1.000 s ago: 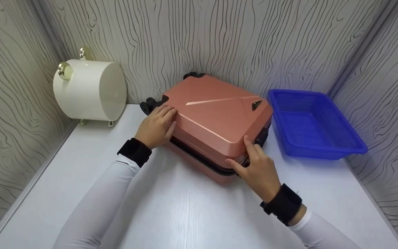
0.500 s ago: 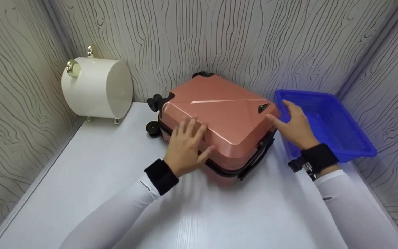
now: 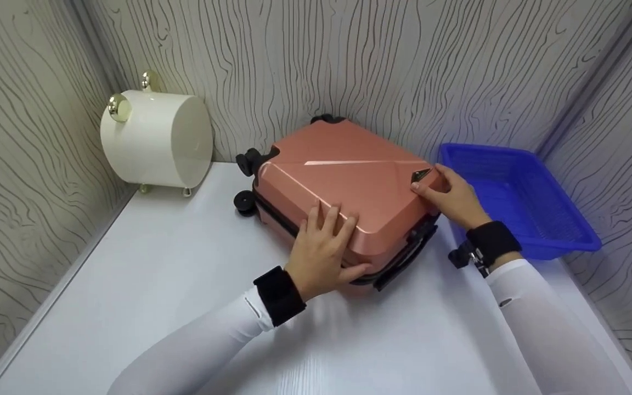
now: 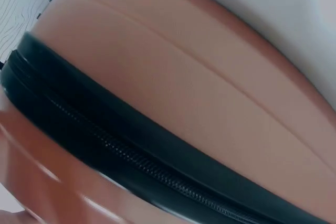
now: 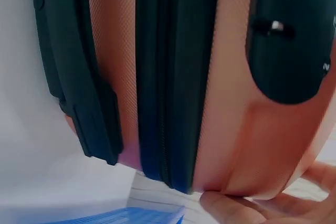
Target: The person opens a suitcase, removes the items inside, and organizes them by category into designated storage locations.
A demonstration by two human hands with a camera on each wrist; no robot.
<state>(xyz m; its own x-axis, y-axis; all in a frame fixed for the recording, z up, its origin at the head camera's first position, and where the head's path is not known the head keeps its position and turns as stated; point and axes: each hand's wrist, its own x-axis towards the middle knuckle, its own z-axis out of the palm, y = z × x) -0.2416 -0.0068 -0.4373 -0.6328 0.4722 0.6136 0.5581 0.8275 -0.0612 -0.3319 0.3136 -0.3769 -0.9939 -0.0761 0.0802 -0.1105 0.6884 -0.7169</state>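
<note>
A rose-pink hard-shell suitcase [image 3: 343, 175] lies flat on its side, wheels toward the left. My left hand [image 3: 321, 249] rests spread on its near upper edge, fingers straight and thumb out to the side. With my right hand [image 3: 456, 200] I hold the right corner, the thumb on top beside the triangular badge [image 3: 419, 175] and the fingers over the far side. The black zipper band [image 4: 131, 156] looks closed in the left wrist view. On the handle side, the right wrist view has a combination lock [image 5: 289, 40] and a black carry handle [image 5: 79, 77].
A blue plastic basket [image 3: 563, 244] stands right of the suitcase, close to my right hand. At the back left is a white drum-shaped container [image 3: 146, 142] with gold knobs and feet. Patterned wall panels [image 3: 371, 60] bound the white table [image 3: 184, 274] at the back and sides.
My left hand has slid right along the near edge from the wheel end. My right hand has gone from the near corner to the right corner and taken hold there.
</note>
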